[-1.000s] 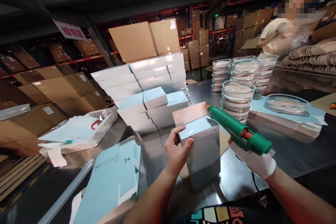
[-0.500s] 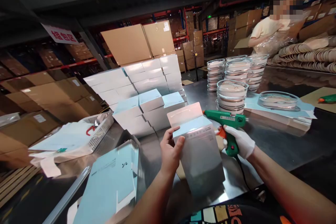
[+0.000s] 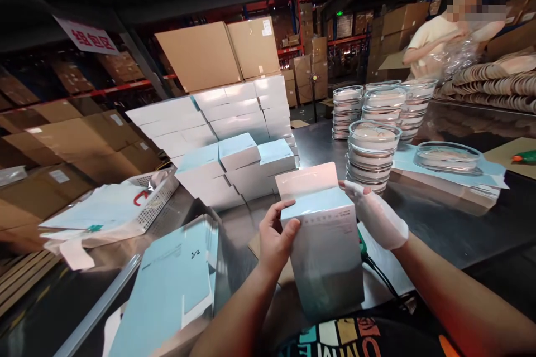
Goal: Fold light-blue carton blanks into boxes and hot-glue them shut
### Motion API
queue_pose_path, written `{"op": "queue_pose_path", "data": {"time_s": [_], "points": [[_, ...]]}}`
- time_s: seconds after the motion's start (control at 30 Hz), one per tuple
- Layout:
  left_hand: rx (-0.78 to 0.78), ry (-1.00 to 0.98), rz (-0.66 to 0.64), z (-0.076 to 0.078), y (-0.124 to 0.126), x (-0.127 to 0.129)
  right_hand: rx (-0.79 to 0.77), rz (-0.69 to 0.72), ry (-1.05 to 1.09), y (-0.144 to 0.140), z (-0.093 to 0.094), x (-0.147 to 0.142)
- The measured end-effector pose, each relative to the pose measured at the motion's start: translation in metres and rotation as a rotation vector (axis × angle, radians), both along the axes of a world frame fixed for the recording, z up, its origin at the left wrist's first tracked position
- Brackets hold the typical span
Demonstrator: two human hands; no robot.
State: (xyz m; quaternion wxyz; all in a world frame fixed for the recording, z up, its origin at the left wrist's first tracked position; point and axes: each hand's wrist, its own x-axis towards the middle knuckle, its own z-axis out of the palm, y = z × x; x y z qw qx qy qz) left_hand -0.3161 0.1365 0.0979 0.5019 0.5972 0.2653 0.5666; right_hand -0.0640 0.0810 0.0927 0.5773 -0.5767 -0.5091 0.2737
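My left hand (image 3: 274, 237) grips the left side of a pale blue-white carton (image 3: 324, 245) that stands upright in front of me, its top flap (image 3: 306, 179) still raised. My right hand (image 3: 377, 215), in a white glove, rests against the carton's upper right edge by the flap. The green glue gun (image 3: 360, 238) lies on the table behind the carton, mostly hidden, with its black cord (image 3: 379, 273) trailing toward me.
Closed white cartons (image 3: 234, 134) are stacked behind. Flat blue carton blanks (image 3: 176, 284) lie at lower left, a white mesh basket (image 3: 154, 201) at left. Stacks of clear lidded dishes (image 3: 372, 150) stand at right. A second green glue gun (image 3: 525, 157) lies far right. A person (image 3: 435, 39) works beyond.
My right hand has put the glue gun down behind the carton and moved to the carton's top right edge. The left hand has kept its grip.
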Motion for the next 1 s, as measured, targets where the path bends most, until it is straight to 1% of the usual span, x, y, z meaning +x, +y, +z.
{"op": "queue_pose_path", "data": {"time_s": [0.1,0.2,0.3,0.37,0.43,0.5,0.6,0.67,0.73,0.87,0.93,1.0], "points": [[0.169,0.026,0.015,-0.003,-0.003,0.002,0.014,0.092,-0.008,-0.009,0.022,-0.023],[0.298,0.026,-0.005,-0.008,-0.001,0.005,0.043,0.152,0.025,-0.016,0.032,-0.032],[0.381,-0.005,-0.005,-0.013,0.004,0.008,0.127,0.244,0.042,-0.019,0.029,-0.025],[0.398,-0.094,-0.005,-0.016,0.008,0.009,0.194,0.266,-0.040,-0.021,0.022,-0.016],[0.434,-0.153,-0.041,-0.016,0.014,0.008,0.275,0.272,-0.166,-0.024,0.014,-0.008],[0.536,-0.091,-0.103,-0.013,0.019,0.004,0.356,0.307,-0.269,-0.028,0.008,-0.005],[0.709,0.030,-0.185,-0.004,0.025,-0.002,0.433,0.382,-0.344,-0.032,0.009,-0.008],[0.764,0.014,-0.212,0.000,0.026,-0.003,0.447,0.404,-0.364,-0.034,0.013,-0.012],[0.757,-0.006,-0.208,0.002,0.025,-0.004,0.433,0.403,-0.358,-0.034,0.018,-0.015],[0.595,0.090,-0.194,0.007,0.022,-0.011,0.350,0.374,-0.300,-0.033,0.025,-0.015],[0.561,0.149,-0.229,0.016,0.022,-0.019,0.355,0.383,-0.326,-0.032,0.025,-0.016],[0.559,0.254,-0.280,0.032,0.022,-0.025,0.422,0.410,-0.416,-0.031,0.024,-0.020]]}}
